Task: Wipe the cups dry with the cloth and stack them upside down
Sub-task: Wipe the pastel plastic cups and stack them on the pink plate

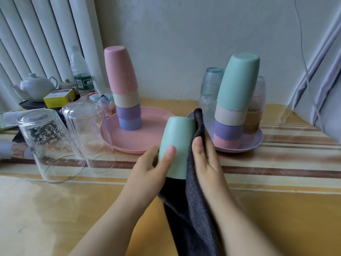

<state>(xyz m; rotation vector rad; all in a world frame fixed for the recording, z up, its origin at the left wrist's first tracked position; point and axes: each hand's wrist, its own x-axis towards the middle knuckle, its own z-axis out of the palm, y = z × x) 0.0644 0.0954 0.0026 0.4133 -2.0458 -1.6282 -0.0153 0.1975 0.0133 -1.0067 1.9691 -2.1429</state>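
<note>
head view: i see the left hand (pixel 156 163) gripping the green cup (pixel 176 146), fingers curled round its lower wall, base up, held above the table (pixel 55 209) between the two plates. the right hand (pixel 204 157) presses the dark cloth (pixel 193 200) against the cup's right side, fingers nearly straight; most of the cloth hangs loose below. hazard 1: i judge the grip low on a possibly wet wall, so wiping pressure could twist the cup free. hazard 2: the right stack (pixel 234 100) on the purple plate (pixel 256 143) leans and stands just beside the right hand; a knock, or a cup set on off-centre, could topple it. hazard 3: the two inverted glasses (pixel 62 141) stand near the left forearm. the pink-topped stack (pixel 125 89) on the pink plate (pixel 156 130) also tilts slightly.
</note>
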